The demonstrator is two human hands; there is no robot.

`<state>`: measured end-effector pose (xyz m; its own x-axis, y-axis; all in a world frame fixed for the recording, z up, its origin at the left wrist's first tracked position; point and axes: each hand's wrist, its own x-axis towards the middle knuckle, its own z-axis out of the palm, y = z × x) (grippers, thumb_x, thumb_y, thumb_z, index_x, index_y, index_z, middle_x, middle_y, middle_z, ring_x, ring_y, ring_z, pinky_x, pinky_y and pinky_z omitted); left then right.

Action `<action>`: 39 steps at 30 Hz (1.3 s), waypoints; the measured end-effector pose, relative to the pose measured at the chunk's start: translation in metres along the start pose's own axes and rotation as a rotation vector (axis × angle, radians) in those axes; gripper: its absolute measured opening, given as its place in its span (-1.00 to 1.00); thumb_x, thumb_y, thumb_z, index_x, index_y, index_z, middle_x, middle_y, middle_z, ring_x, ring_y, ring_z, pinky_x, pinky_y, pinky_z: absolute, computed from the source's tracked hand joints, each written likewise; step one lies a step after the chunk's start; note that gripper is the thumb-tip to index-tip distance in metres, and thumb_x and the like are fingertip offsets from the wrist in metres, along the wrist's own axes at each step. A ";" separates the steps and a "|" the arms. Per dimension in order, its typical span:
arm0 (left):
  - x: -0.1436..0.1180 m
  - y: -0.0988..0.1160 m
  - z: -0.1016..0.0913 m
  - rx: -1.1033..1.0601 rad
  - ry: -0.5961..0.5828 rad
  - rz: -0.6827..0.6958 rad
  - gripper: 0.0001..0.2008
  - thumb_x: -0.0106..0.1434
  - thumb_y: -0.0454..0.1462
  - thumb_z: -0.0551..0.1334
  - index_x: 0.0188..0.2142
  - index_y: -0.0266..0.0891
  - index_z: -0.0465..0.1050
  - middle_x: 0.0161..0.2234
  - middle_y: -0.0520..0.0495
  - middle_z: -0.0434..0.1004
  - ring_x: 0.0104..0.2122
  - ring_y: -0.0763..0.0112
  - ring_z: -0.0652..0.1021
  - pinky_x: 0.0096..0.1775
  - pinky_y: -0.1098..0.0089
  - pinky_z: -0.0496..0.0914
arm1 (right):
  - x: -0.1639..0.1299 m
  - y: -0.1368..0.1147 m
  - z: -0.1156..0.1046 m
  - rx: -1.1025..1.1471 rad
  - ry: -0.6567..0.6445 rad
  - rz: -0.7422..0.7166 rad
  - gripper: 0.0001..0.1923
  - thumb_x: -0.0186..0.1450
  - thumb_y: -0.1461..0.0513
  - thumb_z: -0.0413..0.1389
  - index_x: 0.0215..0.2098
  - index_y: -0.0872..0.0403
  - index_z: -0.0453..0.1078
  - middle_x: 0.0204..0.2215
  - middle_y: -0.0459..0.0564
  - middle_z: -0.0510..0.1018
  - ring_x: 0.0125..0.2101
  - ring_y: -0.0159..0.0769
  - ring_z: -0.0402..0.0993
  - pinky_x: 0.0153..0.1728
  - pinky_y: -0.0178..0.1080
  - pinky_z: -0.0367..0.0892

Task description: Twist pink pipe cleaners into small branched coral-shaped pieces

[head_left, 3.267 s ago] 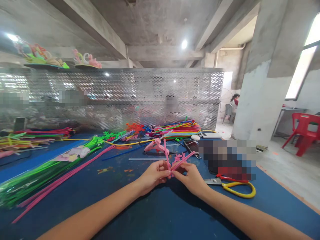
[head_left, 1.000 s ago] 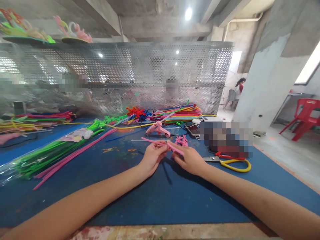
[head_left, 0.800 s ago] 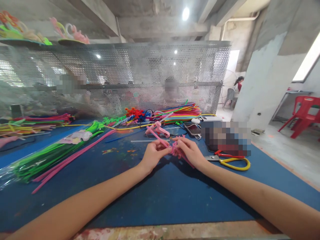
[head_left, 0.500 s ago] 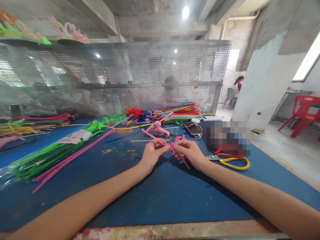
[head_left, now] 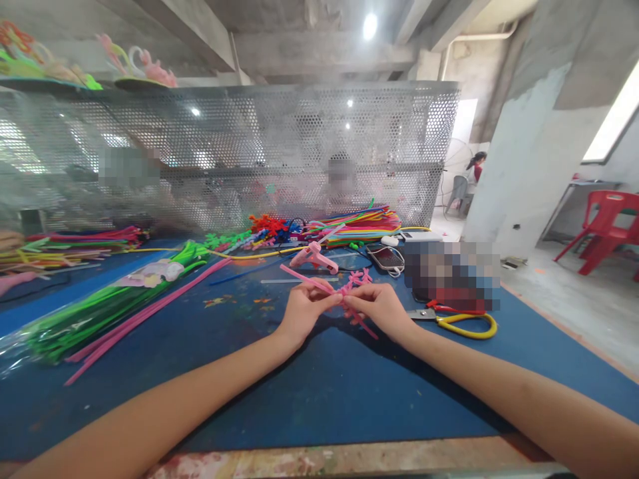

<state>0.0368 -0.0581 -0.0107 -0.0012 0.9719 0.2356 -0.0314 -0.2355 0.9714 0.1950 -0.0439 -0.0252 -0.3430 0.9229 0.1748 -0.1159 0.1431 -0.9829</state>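
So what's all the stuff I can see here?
pipe cleaner: one, pink, pinched in both hands
glue gun: one, pink, beyond the hands
scissors: one pair, yellow handles, right of the hands
phone: one, dark, by the glue gun
green stems: a bagged bundle, left
pink stems: several, beside the green
mixed stems: a pile, many colours, by the mesh
mesh screen: one, grey, behind the table
chair: one, red, far right
mat: one, blue
left hand; right hand
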 end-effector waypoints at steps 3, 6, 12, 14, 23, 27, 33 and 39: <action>0.001 0.000 -0.001 0.022 0.003 0.025 -0.73 -0.15 -0.24 0.41 -0.50 -0.28 0.36 -0.59 0.07 0.46 -0.57 0.50 0.44 -0.46 0.49 0.30 | -0.001 0.001 0.002 -0.019 -0.020 0.014 -0.70 -0.03 0.04 0.24 -0.52 0.13 0.48 -0.65 -0.06 0.52 -0.63 -0.33 0.46 -0.56 -0.26 0.43; 0.001 0.001 -0.001 0.020 -0.021 0.008 -0.73 -0.15 -0.24 0.41 -0.54 -0.28 0.34 -0.64 0.11 0.41 -0.62 0.56 0.39 -0.51 0.52 0.25 | -0.002 0.003 0.004 0.004 -0.044 0.046 -0.71 -0.01 0.04 0.23 -0.52 0.12 0.46 -0.64 -0.08 0.52 -0.61 -0.33 0.47 -0.54 -0.26 0.44; 0.003 -0.001 -0.001 0.004 -0.088 -0.035 -0.73 -0.16 -0.25 0.41 -0.54 -0.30 0.34 -0.64 0.10 0.41 -0.62 0.58 0.38 -0.54 0.55 0.22 | -0.005 0.002 0.004 -0.016 -0.084 0.031 -0.74 0.00 0.07 0.23 -0.48 0.12 0.49 -0.61 -0.08 0.53 -0.61 -0.36 0.45 -0.55 -0.29 0.40; 0.003 -0.002 0.000 0.033 -0.098 -0.006 -0.73 -0.14 -0.22 0.40 -0.53 -0.29 0.35 -0.62 0.10 0.42 -0.61 0.57 0.40 -0.53 0.54 0.24 | -0.005 0.000 0.004 0.007 -0.060 0.041 -0.73 -0.01 0.07 0.24 -0.51 0.13 0.48 -0.62 -0.07 0.52 -0.63 -0.38 0.43 -0.59 -0.33 0.36; 0.012 -0.001 -0.029 0.932 0.014 0.986 -0.88 0.09 -0.23 0.28 -0.51 -0.20 0.43 -0.56 0.07 0.48 -0.51 0.49 0.43 -0.38 0.46 0.28 | -0.003 -0.003 0.001 0.105 0.124 0.110 -0.72 -0.08 0.11 0.27 -0.61 0.18 0.39 -0.69 -0.09 0.47 -0.72 -0.51 0.32 -0.70 -0.44 0.20; 0.017 0.003 -0.037 1.259 0.063 1.424 -0.79 0.10 -0.32 0.28 -0.24 -0.05 0.49 -0.45 0.04 0.53 -0.37 0.41 0.43 -0.28 0.38 0.23 | -0.004 -0.002 0.004 0.098 0.094 0.113 -0.71 -0.08 0.11 0.27 -0.62 0.18 0.38 -0.70 -0.09 0.47 -0.74 -0.51 0.31 -0.71 -0.43 0.20; 0.016 0.007 -0.031 1.364 0.080 1.371 -0.89 0.16 -0.30 0.24 -0.30 -0.08 0.50 -0.42 0.05 0.56 -0.39 0.42 0.42 -0.32 0.34 0.15 | -0.005 0.002 0.007 0.074 0.067 0.091 -0.71 -0.06 0.11 0.27 -0.61 0.17 0.38 -0.70 -0.09 0.47 -0.73 -0.50 0.33 -0.71 -0.43 0.20; 0.014 0.009 -0.032 1.440 -0.053 1.403 -0.88 0.19 -0.33 0.19 -0.27 -0.16 0.47 -0.36 0.05 0.58 -0.41 0.46 0.42 -0.37 0.35 0.10 | -0.005 0.001 0.007 0.084 0.065 0.102 -0.69 -0.09 0.09 0.28 -0.61 0.17 0.38 -0.70 -0.09 0.47 -0.73 -0.50 0.33 -0.70 -0.43 0.22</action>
<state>0.0050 -0.0462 -0.0001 0.7164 0.1495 0.6815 0.6353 -0.5434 -0.5487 0.1903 -0.0511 -0.0266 -0.2963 0.9527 0.0670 -0.1623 0.0189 -0.9866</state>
